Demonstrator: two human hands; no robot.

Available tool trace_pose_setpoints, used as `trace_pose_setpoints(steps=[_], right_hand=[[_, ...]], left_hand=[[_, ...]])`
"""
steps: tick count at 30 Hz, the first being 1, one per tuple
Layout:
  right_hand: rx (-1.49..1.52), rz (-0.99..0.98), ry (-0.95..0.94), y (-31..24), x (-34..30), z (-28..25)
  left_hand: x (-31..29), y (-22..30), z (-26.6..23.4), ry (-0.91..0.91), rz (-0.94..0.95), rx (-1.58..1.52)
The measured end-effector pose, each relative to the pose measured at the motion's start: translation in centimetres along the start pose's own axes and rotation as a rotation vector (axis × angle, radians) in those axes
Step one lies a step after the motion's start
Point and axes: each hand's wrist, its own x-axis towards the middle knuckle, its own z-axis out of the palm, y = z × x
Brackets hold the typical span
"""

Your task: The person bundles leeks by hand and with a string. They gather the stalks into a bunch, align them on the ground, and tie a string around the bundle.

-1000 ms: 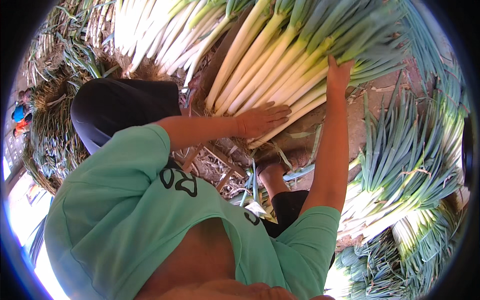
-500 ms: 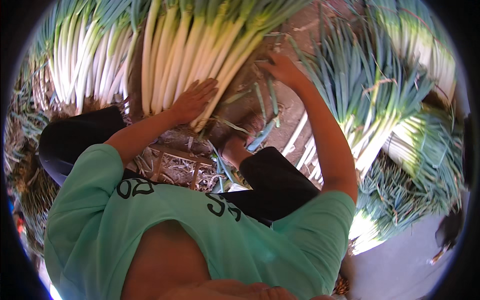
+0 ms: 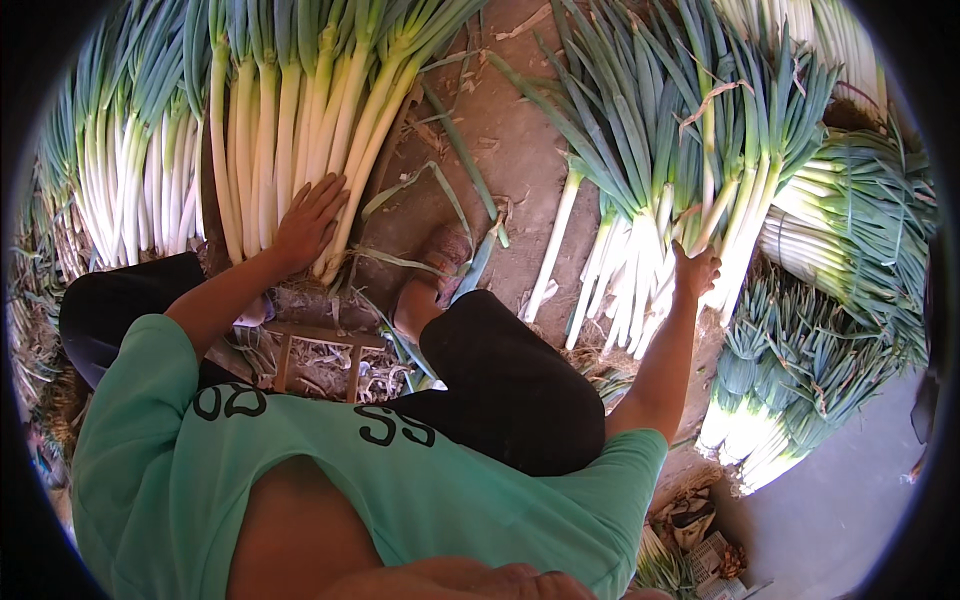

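Observation:
My left hand (image 3: pixel 312 222) lies flat with its fingers stretched out over the white stalks of a large bunch of long green onions (image 3: pixel 262 150). To the right, my right hand (image 3: pixel 694 270) has its fingers curled around the lower stalk of a green onion in a loose pile (image 3: pixel 625 265) on the ground. The fingertips are partly hidden among the stalks. A single green onion (image 3: pixel 553 245) lies along the left side of that pile.
More green onions (image 3: pixel 135 190) stand at the far left. Tied bundles (image 3: pixel 830 220) lie at the right, beside grey floor (image 3: pixel 830 480). Between my legs is a small wooden frame (image 3: pixel 325 335) with trimmings under it. Loose leaves (image 3: pixel 465 165) lie on the brown ground.
My right hand has moved right and nearer, from the loose leaves to the pile of green onions, and closed on a stalk there. My left hand stays on the bunch. The view has shifted rightward.

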Motion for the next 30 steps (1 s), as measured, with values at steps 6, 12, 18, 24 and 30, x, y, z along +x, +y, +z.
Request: trace_pose_setpoints(steps=[6,12,18,24,30], right_hand=[[0.153,-0.004,-0.029,0.9,2.0,0.5],[0.642,0.159,-0.214,0.2,0.8,-1.8],[1.398,0.296,-0.665,-4.6,-5.7,-8.6],[1.717,0.232,-0.889,-9.2,-8.4,-15.5],[1.659,0.280,-0.956,-15.0,-16.4,-19.0]], left_hand=[[0.1,0.2,0.2,-0.006,-0.009,0.050],[0.0,0.9,-1.5,0.024,-0.013,-0.029],[0.5,1.2,-2.9,0.100,-0.003,-0.130],[7.2,10.2,-7.9,0.200,-0.139,-0.948],[11.4,19.8,-15.7,-0.346,-0.329,-1.777]])
